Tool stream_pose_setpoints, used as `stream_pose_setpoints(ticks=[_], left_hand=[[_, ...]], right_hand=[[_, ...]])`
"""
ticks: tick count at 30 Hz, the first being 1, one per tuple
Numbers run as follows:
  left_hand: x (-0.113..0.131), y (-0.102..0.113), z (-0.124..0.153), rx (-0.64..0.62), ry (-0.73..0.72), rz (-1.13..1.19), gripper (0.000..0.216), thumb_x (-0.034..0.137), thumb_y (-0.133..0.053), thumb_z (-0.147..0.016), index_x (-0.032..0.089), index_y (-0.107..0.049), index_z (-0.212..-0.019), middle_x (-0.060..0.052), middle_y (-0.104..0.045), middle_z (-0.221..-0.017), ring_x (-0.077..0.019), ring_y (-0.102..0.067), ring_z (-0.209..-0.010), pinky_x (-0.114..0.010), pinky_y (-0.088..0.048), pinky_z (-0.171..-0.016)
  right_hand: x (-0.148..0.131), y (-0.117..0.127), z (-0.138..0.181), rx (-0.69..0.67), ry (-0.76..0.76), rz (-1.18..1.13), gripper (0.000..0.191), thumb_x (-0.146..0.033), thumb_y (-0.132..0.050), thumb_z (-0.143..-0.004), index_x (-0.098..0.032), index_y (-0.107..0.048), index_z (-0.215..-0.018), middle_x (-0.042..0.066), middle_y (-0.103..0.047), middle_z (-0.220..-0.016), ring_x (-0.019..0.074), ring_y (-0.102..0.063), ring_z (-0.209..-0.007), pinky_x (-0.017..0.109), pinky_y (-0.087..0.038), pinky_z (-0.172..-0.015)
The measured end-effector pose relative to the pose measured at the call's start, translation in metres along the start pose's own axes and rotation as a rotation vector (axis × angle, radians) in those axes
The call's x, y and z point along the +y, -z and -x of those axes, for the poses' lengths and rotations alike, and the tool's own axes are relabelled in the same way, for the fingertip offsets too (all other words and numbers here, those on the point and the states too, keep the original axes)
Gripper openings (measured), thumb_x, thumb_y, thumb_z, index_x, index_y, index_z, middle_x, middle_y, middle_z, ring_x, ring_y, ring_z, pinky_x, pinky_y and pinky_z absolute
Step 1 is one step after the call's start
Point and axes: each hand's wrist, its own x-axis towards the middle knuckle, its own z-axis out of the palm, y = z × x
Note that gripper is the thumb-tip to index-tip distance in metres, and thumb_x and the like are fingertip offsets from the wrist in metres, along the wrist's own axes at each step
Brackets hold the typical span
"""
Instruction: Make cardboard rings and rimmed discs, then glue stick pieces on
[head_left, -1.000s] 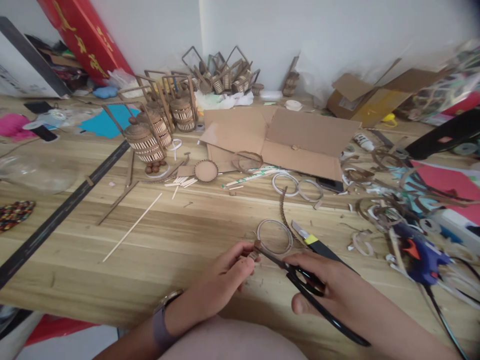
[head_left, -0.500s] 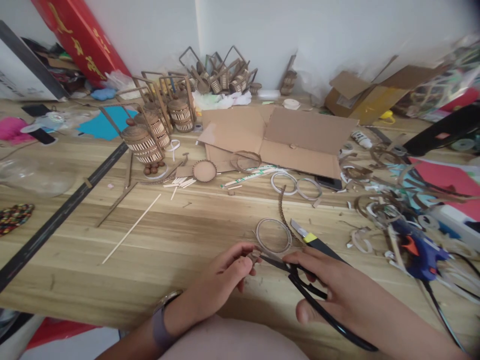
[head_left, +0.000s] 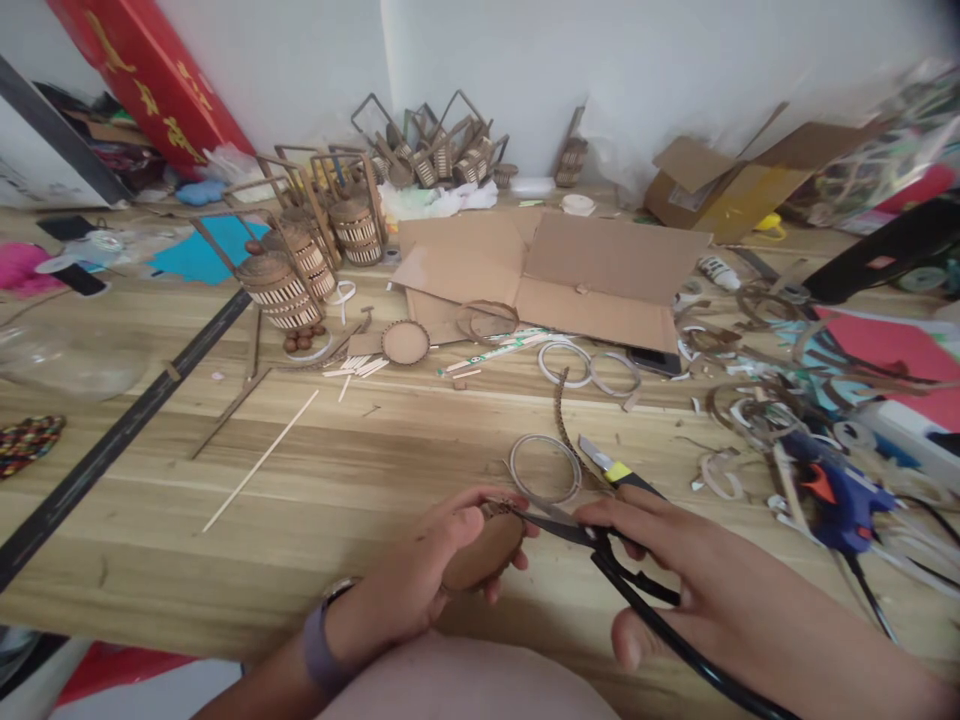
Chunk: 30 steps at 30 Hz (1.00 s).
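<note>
My left hand (head_left: 431,555) is closed around a round cardboard disc (head_left: 487,552), its face tilted up and a ridged strip along its upper rim. In my right hand (head_left: 697,560) is a pair of black-handled scissors (head_left: 637,580). The scissor blades point left and their tips meet the disc's upper edge by my left fingers; whether the tips are parted I cannot tell. Just beyond the blades lies a pale ring (head_left: 545,468). A corrugated strip (head_left: 561,405) and a yellow-and-black utility knife (head_left: 616,470) rest beside it, the knife's handle partly behind my right hand.
A blue glue gun (head_left: 844,495) lies at the right among paper scraps. Small stick-sided baskets (head_left: 277,290) stand at the back left. Flattened cardboard (head_left: 607,260) covers the back middle. A thin stick (head_left: 261,460) and a rimmed cardboard disc (head_left: 406,343) lie on the table.
My left hand has turned, bringing the disc's flat face into view. The scissors and my right hand have shifted slightly right and down, with the tips still at the disc's edge.
</note>
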Motion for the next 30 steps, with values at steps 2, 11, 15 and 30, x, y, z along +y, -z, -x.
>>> stream_pose_setpoints(ticks=[2, 11, 15, 30], left_hand=[[0.002, -0.002, 0.001, 0.014, -0.008, -0.043, 0.047, 0.054, -0.059, -0.085, 0.016, -0.06, -0.111, -0.01, -0.064, -0.093, -0.017, -0.056, -0.076, -0.024, -0.041, -0.059], [0.006, -0.001, 0.003, 0.046, 0.013, -0.197, 0.055, 0.061, -0.058, -0.084, 0.017, -0.058, -0.116, -0.008, -0.065, -0.09, -0.0131, -0.053, -0.066, -0.026, -0.04, -0.062], [0.009, -0.001, 0.004, 0.056, 0.028, -0.261, 0.055, 0.061, -0.056, -0.085, 0.017, -0.057, -0.118, -0.007, -0.065, -0.091, -0.0142, -0.053, -0.069, -0.026, -0.041, -0.065], [0.007, 0.001, 0.006, 0.072, 0.029, -0.381, 0.051, 0.058, -0.052, -0.088, 0.019, -0.058, -0.12, -0.006, -0.064, -0.095, -0.0132, -0.052, -0.071, -0.026, -0.039, -0.067]], right_hand=[[0.0, 0.0, 0.002, 0.002, -0.009, 0.019, 0.061, -0.036, -0.085, -0.062, -0.038, -0.065, -0.12, 0.002, -0.072, -0.102, 0.0248, -0.069, -0.087, 0.032, -0.058, -0.069], [-0.011, 0.0, -0.001, 0.008, -0.011, 0.13, 0.071, -0.034, -0.089, -0.056, -0.041, -0.062, -0.121, -0.003, -0.072, -0.1, 0.021, -0.07, -0.081, 0.027, -0.056, -0.063], [-0.011, 0.0, -0.001, 0.034, 0.005, 0.181, 0.069, -0.038, -0.088, -0.056, -0.04, -0.064, -0.12, -0.001, -0.072, -0.095, 0.0215, -0.07, -0.076, 0.027, -0.055, -0.059], [-0.011, -0.001, 0.0, 0.089, 0.095, 0.286, 0.058, -0.035, -0.089, -0.055, -0.034, -0.069, -0.109, -0.002, -0.071, -0.077, 0.0179, -0.066, -0.055, 0.023, -0.046, -0.045]])
